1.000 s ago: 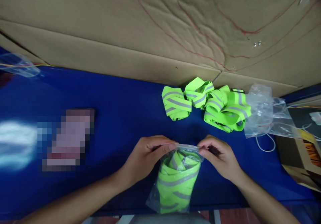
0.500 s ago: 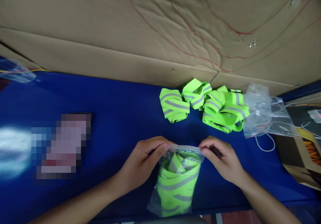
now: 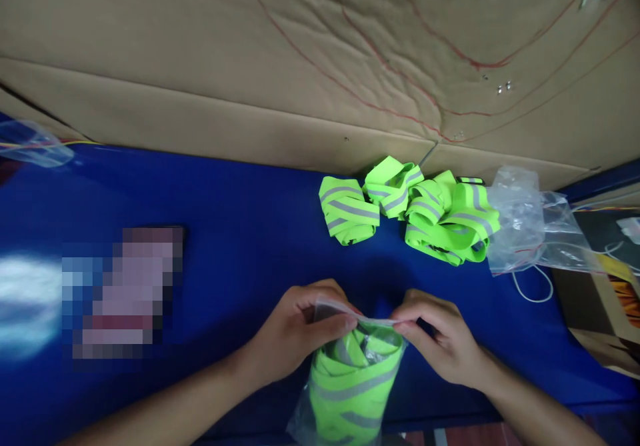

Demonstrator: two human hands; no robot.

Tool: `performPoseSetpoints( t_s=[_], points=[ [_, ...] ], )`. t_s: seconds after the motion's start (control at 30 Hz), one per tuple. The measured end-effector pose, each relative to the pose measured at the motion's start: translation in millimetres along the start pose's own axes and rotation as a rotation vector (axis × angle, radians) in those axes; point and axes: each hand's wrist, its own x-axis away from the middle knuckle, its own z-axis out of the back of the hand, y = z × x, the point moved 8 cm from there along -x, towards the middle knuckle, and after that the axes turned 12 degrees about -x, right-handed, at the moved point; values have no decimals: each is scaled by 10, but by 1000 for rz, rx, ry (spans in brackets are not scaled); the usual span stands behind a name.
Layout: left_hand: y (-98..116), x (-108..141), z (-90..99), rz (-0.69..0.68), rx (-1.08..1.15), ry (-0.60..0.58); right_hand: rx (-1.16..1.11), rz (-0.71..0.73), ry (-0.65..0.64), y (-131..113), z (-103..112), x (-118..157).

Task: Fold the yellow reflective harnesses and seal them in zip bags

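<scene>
Over the near edge of the blue desk, a clear plastic bag with a rolled lime-green reflective strap inside is pinched at the top by the fingers of the left hand and the right hand. Loose reflective straps are bunched along the desk's back edge, and a cardboard box is seen at its right end.

Your bag is glossy clear plastic; the green band inside looks like cloth, your blue table smooth and shiny, the brown wall creased paper.
</scene>
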Motion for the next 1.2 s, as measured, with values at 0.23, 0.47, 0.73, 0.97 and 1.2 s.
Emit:
performPoseSetpoints(
  t_s=[0.23,0.47,0.73,0.97,1.2],
  points=[
    [108,95,-4,-95,-24,-30,-160,-90,-158,18,-100,67],
    [-6,2,-5,11,-8,-16,-164,-168,-155,111,-168,-8],
    [118,133,-63,-77,-7,-130,-173,-65,-199,1,-149,114],
    [75,113,30,-8,408,-93,14,-181,-390,111,-303,254],
    [96,70,173,33,350,69,-46,-283,-310,144,-363,126]
  ],
)
